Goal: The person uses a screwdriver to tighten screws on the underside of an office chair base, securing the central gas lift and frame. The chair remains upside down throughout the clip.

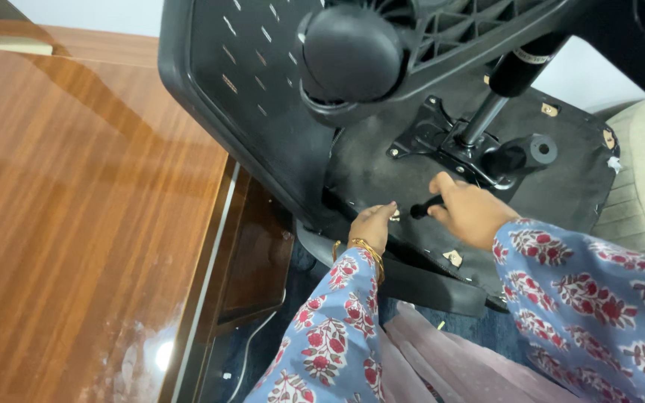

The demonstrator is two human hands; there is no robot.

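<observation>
Head view: overturned office chair [382,172] fills centre to 1 o'clock. Right hand [472,213] wraps a black tool handle [425,207] against the seat underside; left hand [372,226] rests fingertips there, loosely curled. Wooden tabletop [83,209] at 9 o'clock.

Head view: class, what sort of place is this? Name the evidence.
Probably an office or study: a glossy reddish-brown wooden desk, an overturned black swivel chair with caster wheel, and dark blue carpet.

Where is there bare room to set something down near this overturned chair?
The wooden desk top, left of the chair back, is bare. It is crowded where both hands work on the seat underside, left hand, right hand gripping a black tool.
</observation>
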